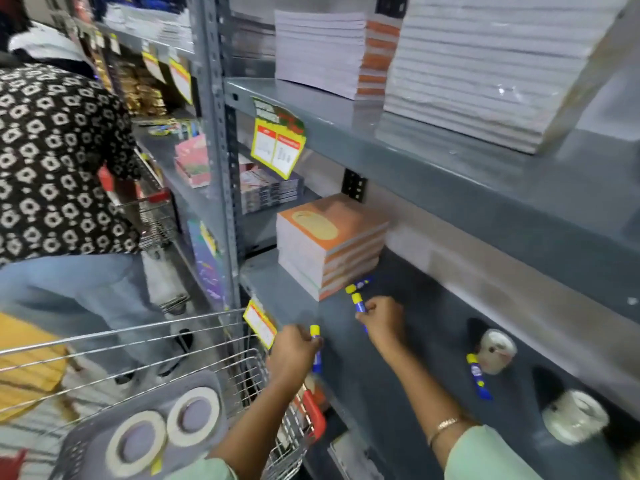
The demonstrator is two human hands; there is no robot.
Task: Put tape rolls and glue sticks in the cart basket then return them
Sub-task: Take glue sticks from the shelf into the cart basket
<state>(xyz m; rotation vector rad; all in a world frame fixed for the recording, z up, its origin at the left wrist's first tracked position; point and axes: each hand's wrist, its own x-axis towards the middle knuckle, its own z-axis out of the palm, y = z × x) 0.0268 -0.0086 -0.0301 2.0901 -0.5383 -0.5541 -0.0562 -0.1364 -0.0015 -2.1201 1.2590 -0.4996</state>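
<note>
On grey metal shelf (398, 341): each hand's grip clamped on a blue yellow-capped glue stick, left hand (294, 351), right hand (381, 320). Two beige tape rolls (162, 424) remain in wire cart basket (242, 362); return looks partly done.

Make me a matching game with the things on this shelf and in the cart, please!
Things:
1. left hand
2. orange books
3. flat tape rolls
4. clear tape roll

Places:
A. in the grey tray in the cart
B. standing on the shelf beside a lying glue stick
C. stacked at the back of the shelf
D. wrapped around a glue stick

Pairs: 1-D, 2-C, 3-A, 4-B
</note>
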